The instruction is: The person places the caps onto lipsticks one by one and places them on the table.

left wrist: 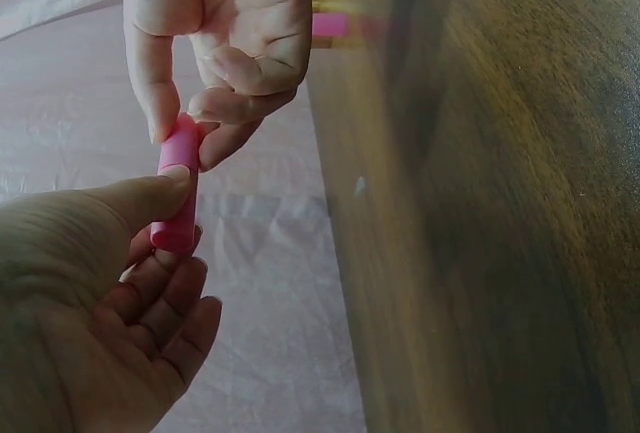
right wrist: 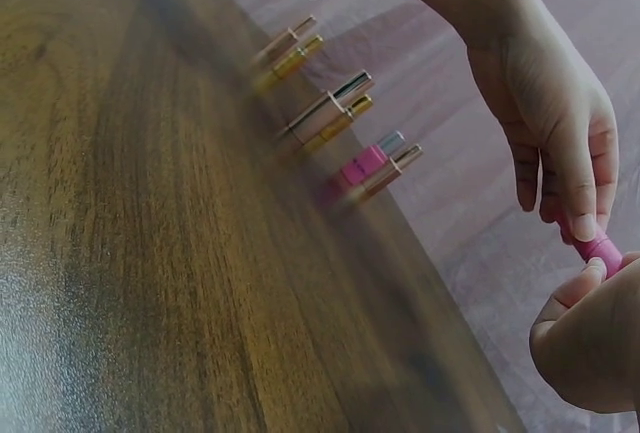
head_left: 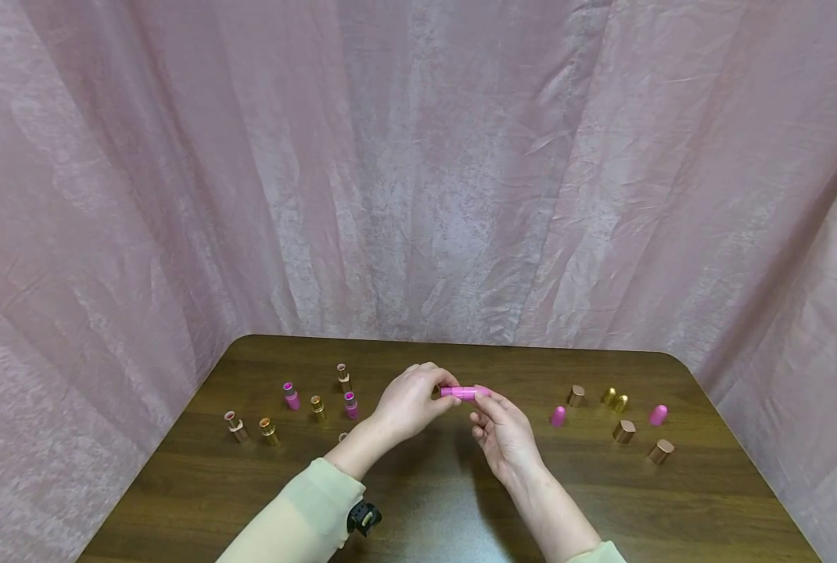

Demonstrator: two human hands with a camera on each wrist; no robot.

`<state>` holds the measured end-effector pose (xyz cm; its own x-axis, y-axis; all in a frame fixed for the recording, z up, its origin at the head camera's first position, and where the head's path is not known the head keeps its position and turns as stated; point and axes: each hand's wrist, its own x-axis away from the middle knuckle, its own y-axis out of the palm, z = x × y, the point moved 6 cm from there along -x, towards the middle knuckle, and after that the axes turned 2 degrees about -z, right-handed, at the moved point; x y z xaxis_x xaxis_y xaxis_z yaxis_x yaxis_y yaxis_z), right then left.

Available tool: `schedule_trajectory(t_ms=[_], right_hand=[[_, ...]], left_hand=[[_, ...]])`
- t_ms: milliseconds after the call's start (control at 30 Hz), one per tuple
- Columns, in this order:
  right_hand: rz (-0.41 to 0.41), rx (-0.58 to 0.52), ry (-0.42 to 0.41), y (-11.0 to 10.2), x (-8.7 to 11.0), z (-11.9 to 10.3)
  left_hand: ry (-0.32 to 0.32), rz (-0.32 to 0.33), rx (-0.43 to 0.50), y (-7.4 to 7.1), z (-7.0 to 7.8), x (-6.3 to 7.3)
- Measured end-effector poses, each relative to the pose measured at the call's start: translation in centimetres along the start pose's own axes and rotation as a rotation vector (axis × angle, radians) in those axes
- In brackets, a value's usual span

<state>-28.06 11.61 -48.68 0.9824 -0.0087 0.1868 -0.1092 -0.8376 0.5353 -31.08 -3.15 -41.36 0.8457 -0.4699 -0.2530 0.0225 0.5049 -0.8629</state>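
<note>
A pink lipstick tube (head_left: 464, 392) is held level above the table between both hands. My left hand (head_left: 410, 400) pinches its base end between thumb and fingers. At the rounded cap end, the fingertips of my right hand (head_left: 508, 438) grip the tube. In the left wrist view the lipstick (left wrist: 176, 208) shows pink along its length, with a faint seam near the left thumb and no silver collar showing. The right wrist view catches only part of the lipstick (right wrist: 598, 249), between the fingers of the two hands.
Uncapped lipsticks stand left on the wooden table (head_left: 418, 500): pink (head_left: 292, 397), gold (head_left: 269, 432) and rose-gold (head_left: 236, 427) ones. Loose caps stand right: pink (head_left: 558, 416), gold (head_left: 608, 396) and rose-gold (head_left: 661, 451). A pink curtain (head_left: 447, 172) hangs behind the table.
</note>
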Motion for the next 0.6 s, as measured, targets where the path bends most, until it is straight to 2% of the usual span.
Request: schedule_trajectory(t_ms=[400,600], right_hand=[[-0.005,-0.012,-0.012,-0.18,-0.04,0.09],[0.015,0.011,-0.020,-0.10,-0.10,0.26]], left_hand=[[0.021,0.023,-0.006,0.25,0.15,-0.05],[-0.019,0.035,0.022,0.61,0.13,0.10]])
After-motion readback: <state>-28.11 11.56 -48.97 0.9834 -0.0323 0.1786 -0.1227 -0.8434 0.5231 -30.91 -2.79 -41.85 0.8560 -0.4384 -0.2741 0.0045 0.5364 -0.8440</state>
